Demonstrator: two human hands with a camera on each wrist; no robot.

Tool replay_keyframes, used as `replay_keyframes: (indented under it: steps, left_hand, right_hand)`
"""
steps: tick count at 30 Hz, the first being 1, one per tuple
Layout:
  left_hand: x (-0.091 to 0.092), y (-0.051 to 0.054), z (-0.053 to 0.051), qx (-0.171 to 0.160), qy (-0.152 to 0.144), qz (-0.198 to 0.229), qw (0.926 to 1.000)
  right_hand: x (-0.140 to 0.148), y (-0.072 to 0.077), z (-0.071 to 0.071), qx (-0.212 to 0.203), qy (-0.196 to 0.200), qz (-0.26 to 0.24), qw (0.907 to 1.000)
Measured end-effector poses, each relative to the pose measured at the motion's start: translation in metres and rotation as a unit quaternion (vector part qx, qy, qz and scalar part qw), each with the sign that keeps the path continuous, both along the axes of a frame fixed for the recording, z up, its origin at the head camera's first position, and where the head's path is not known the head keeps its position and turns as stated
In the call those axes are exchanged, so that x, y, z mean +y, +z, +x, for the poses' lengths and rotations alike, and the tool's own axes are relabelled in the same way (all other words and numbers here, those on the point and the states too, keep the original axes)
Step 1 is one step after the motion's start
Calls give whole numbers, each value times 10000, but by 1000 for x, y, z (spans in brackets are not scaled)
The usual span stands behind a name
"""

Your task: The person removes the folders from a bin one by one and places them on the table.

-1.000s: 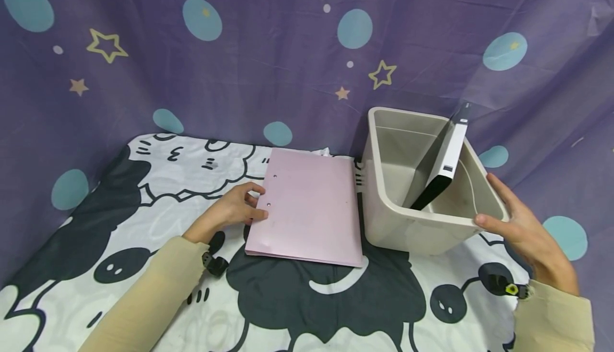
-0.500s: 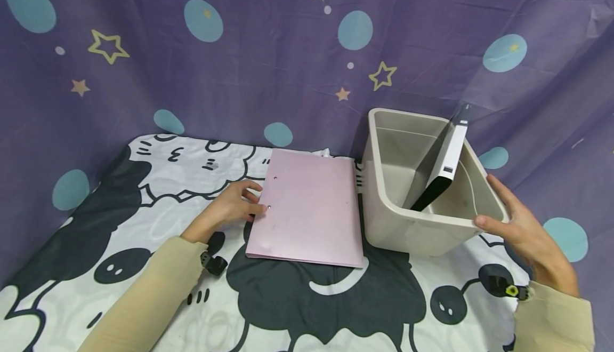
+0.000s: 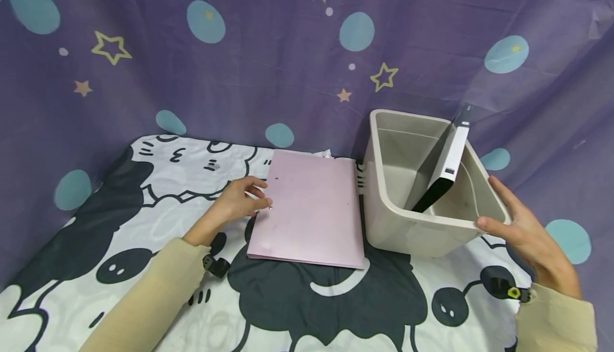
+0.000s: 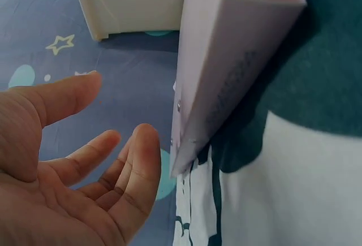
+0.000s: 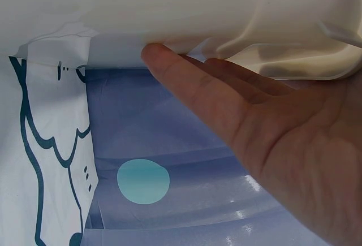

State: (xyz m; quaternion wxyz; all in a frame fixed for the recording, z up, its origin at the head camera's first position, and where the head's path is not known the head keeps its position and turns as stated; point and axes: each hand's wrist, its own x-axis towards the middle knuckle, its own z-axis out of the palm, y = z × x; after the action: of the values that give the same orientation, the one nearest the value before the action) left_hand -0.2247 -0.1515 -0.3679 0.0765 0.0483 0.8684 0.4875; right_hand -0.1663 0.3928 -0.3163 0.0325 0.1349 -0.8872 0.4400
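Observation:
A pink binder (image 3: pixel 309 210) lies flat on the patterned cloth. At its left edge is my left hand (image 3: pixel 235 200), thumb and fingers apart and loosely bent. The left wrist view has this hand (image 4: pixel 85 172) beside the binder (image 4: pixel 226 59), with a gap between them and nothing held. A light grey bin (image 3: pixel 408 229) stands to the right, holding a black-and-white binder (image 3: pixel 448 154) that leans diagonally. My right hand (image 3: pixel 537 234) rests at the bin's near right corner, thumb on the rim. In the right wrist view its straight fingers (image 5: pixel 198 90) lie against the bin wall (image 5: pixel 169 8).
A purple curtain (image 3: pixel 268 48) with stars and blue ovals hangs behind. The black-and-white cartoon cloth (image 3: pixel 336 314) spreads beneath the objects and arms. The bin stands close beside the pink binder's right edge.
My left hand has shifted slightly up, and its thumb has moved a little up along the pink binder's left edge. My right hand and the bin hold their places.

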Motion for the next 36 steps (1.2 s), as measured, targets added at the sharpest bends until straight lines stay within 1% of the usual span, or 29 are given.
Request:
replay_keyframes:
  steps: [6, 10, 17, 20, 23, 27, 29, 36]
  left_hand:
    - [6, 2, 5, 197, -125, 221, 9995]
    - [9, 4, 9, 278, -213, 254, 9991]
    - [15, 9, 15, 417, -468, 426, 9971]
    - [19, 11, 18, 462, -565, 416, 9965]
    - [23, 13, 21, 593, -616, 315, 9958]
    - [29, 15, 25, 837, -727, 73, 9938]
    - [33, 16, 27, 900, -819, -15, 9926]
    - [45, 22, 30, 1155, -1133, -42, 9868]
  right_hand:
    - [1, 0, 0, -62, -14, -5, 10000]
    - [0, 0, 0, -89, -41, -9, 10000]
    - [-1, 1, 0, -61, -55, 27, 10000]
    - [-1, 1, 1, -41, -79, 59, 9999]
    - [-1, 1, 1, -29, -78, 42, 10000]
    - [-2, 0, 1, -49, -18, -43, 10000]
    - [-2, 0, 1, -68, -15, -64, 10000]
    - [-1, 0, 1, -50, -50, -49, 10000]
